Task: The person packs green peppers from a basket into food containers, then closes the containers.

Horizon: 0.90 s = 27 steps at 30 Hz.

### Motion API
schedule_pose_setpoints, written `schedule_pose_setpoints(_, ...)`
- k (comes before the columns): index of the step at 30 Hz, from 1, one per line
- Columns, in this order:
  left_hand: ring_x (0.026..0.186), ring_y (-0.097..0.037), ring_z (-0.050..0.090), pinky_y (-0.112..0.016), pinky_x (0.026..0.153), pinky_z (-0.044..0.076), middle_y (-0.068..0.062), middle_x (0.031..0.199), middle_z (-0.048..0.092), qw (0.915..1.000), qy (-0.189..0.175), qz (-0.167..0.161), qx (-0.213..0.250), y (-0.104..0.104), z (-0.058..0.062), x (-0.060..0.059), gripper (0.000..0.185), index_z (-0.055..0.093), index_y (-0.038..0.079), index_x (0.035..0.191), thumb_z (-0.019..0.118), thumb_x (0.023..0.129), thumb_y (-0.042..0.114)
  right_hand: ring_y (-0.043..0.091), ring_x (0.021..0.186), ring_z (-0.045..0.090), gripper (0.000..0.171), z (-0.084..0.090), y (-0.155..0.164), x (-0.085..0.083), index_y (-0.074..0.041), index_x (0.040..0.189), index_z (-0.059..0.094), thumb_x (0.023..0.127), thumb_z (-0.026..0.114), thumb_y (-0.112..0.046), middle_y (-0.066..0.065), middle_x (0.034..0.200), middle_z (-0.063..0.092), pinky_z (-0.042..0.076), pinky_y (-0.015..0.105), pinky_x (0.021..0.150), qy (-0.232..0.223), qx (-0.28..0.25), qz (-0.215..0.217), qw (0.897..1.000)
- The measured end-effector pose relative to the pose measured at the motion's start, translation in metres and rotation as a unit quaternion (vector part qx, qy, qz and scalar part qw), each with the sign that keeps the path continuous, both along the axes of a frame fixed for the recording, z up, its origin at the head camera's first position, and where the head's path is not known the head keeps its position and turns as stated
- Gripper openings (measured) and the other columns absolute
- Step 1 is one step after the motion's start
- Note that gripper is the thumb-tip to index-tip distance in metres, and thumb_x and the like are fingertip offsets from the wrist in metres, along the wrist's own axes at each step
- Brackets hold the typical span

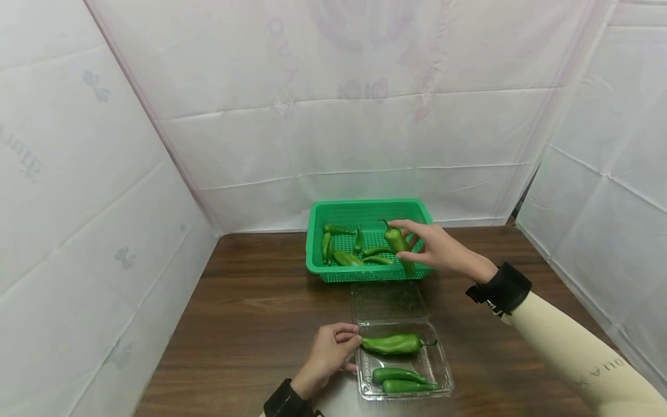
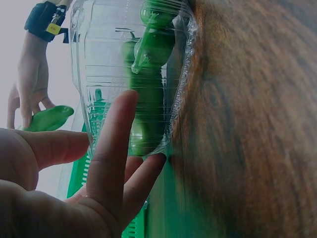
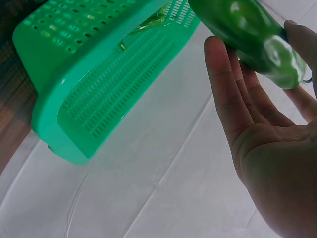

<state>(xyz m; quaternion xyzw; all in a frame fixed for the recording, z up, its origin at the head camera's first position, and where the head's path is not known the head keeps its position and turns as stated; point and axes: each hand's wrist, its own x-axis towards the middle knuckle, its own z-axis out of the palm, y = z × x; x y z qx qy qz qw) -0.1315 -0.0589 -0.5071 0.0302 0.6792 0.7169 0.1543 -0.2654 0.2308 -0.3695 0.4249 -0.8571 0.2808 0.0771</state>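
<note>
My right hand (image 1: pixel 435 246) pinches a green pepper (image 1: pixel 397 243) between thumb and fingers, over the right front part of a green basket (image 1: pixel 316 266). In the right wrist view this pepper (image 3: pixel 252 39) is glossy and thick, its lower end cut off by the frame. A clear plastic clamshell box (image 1: pixel 443 370) lies open in front of the basket, its lid folded back. One large green pepper (image 1: pixel 391 344) and two smaller ones (image 1: pixel 398 375) lie in it. At the box's left edge my left hand (image 1: pixel 328 350) grips the rim, with the thumb on top (image 2: pixel 64 146).
Several green peppers (image 1: pixel 346 259) lie scattered in the basket, which stands at the back of the brown wooden table (image 1: pixel 250 313). White sheeting (image 1: pixel 365 139) hangs behind the table and along both sides. The box's clear lid (image 1: pixel 388 301) reaches close to the basket's front.
</note>
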Motion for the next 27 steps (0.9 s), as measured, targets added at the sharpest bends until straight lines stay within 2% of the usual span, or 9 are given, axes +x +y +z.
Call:
schedule_pose_setpoints(10, 0.093, -0.037, 0.072, -0.036, 0.054, 0.063, -0.027, 0.115, 0.071, 1.0000, 0.002, -0.006, 0.000, -0.001, 0.001, -0.001, 0.032, 0.063, -0.014, 0.122, 0.069, 0.095, 0.000, 0.015, 0.101, 0.064, 0.070, -0.001, -0.008, 0.030, -0.018, 0.154, 0.046, 0.093, 0.079, -0.021, 0.001, 0.125, 0.063, 0.060, 0.025, 0.070, -0.014, 0.004, 0.031, 0.999)
schedule_pose_setpoints(16, 0.090, -0.036, 0.073, -0.034, 0.054, 0.063, -0.026, 0.115, 0.071, 1.0000, -0.003, -0.005, 0.002, -0.001, 0.003, 0.000, 0.033, 0.064, -0.014, 0.122, 0.070, 0.094, 0.000, 0.013, 0.100, 0.064, 0.067, -0.005, -0.014, 0.046, -0.012, 0.152, 0.048, 0.094, 0.078, -0.027, 0.000, 0.126, 0.064, 0.060, 0.025, 0.069, -0.026, 0.019, 0.055, 0.998)
schedule_pose_setpoints(19, 0.090, -0.035, 0.073, -0.034, 0.055, 0.063, -0.026, 0.116, 0.071, 1.0000, -0.003, -0.006, 0.002, -0.001, 0.003, -0.001, 0.034, 0.063, -0.014, 0.123, 0.071, 0.094, 0.001, 0.011, 0.093, 0.063, 0.065, -0.008, -0.014, 0.053, -0.012, 0.152, 0.048, 0.096, 0.076, -0.031, -0.003, 0.123, 0.064, 0.058, 0.027, 0.067, -0.039, 0.036, 0.067, 0.996)
schedule_pose_setpoints(24, 0.091, -0.036, 0.073, -0.035, 0.055, 0.063, -0.027, 0.116, 0.070, 1.0000, -0.003, -0.003, 0.003, 0.000, 0.003, -0.001, 0.034, 0.063, -0.014, 0.123, 0.071, 0.094, 0.001, 0.015, 0.074, 0.056, 0.062, -0.012, -0.015, 0.061, -0.014, 0.150, 0.049, 0.096, 0.074, -0.033, -0.006, 0.110, 0.062, 0.052, 0.033, 0.063, -0.049, 0.058, 0.093, 0.993)
schedule_pose_setpoints(27, 0.091, -0.037, 0.072, -0.037, 0.055, 0.063, -0.028, 0.116, 0.070, 1.0000, -0.004, 0.001, 0.000, 0.000, 0.001, -0.001, 0.034, 0.063, -0.014, 0.123, 0.071, 0.094, 0.001, 0.013, 0.081, 0.060, 0.062, -0.015, -0.016, 0.067, -0.018, 0.150, 0.049, 0.096, 0.074, -0.035, -0.006, 0.118, 0.063, 0.055, 0.031, 0.070, -0.067, 0.074, 0.104, 0.990)
